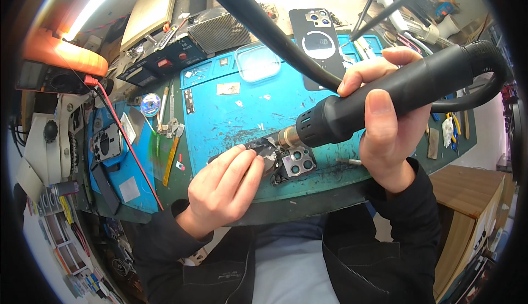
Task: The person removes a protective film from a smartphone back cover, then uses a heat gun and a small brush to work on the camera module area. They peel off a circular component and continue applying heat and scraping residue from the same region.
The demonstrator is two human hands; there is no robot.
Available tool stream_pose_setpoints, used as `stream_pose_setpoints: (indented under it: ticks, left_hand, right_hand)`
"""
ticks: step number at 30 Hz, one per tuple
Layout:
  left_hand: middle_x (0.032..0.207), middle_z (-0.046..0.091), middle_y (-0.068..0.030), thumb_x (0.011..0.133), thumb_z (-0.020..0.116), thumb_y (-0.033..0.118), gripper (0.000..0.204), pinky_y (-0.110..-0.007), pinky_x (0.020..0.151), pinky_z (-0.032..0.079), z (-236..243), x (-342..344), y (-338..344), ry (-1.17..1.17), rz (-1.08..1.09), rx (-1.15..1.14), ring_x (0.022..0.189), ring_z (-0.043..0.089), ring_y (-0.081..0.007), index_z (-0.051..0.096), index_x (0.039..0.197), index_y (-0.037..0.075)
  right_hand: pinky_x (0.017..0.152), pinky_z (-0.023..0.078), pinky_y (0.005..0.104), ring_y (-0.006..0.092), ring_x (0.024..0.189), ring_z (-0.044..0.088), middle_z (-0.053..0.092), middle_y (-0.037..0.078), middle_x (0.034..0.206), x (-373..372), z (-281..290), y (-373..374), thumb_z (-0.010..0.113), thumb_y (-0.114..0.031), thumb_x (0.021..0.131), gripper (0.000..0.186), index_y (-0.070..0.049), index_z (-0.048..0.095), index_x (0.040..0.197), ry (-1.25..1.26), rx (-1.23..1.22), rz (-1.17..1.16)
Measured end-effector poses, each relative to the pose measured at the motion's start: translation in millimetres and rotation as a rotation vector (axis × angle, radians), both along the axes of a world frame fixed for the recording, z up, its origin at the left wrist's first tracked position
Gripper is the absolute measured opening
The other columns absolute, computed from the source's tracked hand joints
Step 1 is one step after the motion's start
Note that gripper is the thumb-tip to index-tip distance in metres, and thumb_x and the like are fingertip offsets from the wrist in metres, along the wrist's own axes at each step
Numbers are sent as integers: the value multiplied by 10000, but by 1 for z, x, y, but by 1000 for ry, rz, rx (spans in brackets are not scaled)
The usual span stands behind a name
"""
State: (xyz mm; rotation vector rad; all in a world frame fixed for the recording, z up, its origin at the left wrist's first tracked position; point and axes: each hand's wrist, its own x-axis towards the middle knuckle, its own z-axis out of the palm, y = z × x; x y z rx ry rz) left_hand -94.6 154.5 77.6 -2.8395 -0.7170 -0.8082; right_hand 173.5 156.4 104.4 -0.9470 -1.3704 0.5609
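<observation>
Here, the right hand (388,153) grips a black heat gun (410,87), its long axis slanting toward the torn dark piece (266,149) pinched by the nearer left hand (224,189), left of a camera plate (297,164).

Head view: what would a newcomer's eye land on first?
Probably the big black heat gun in the right hand, slanting across the right half. Its nozzle points at the dark piece under the left hand's fingertips, near centre. Then the bright orange meter, upper left.
</observation>
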Motion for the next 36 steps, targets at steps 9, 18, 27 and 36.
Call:
stream_pose_setpoints:
  ticks: [9,18,27,36]
  left_hand:
    - [1058,753,-177,747,780,-95,310,-346,718,631,-6,-1,-2,-49,44,-47,889,776,-301,714,1047,-50]
    - [1059,763,-182,796,796,-127,313,-353,753,648,-9,-2,-3,-78,71,-88,903,781,-303,690,1079,-44]
    - [1069,770,-179,810,802,-115,303,-347,738,639,-9,-4,-3,-60,64,-84,930,782,-297,692,1083,-42]
    - [1034,765,-187,798,806,-94,290,-343,711,635,-11,-4,0,-110,58,-89,874,780,-297,709,1068,-50]
  right_hand:
    - [876,521,373,225,887,654,701,188,963,3,0,0,594,-266,1000,538,46,373,1378,-49,46,-19]
    - [898,525,361,225,901,671,727,176,946,11,-8,9,561,-208,1000,470,57,450,1371,-15,188,-31]
    - [875,541,372,234,876,677,729,177,937,14,-4,9,549,-196,997,465,47,451,1382,-1,266,77]
    - [880,541,380,235,872,673,727,176,934,12,-10,9,547,-199,996,475,53,444,1384,41,219,-10]
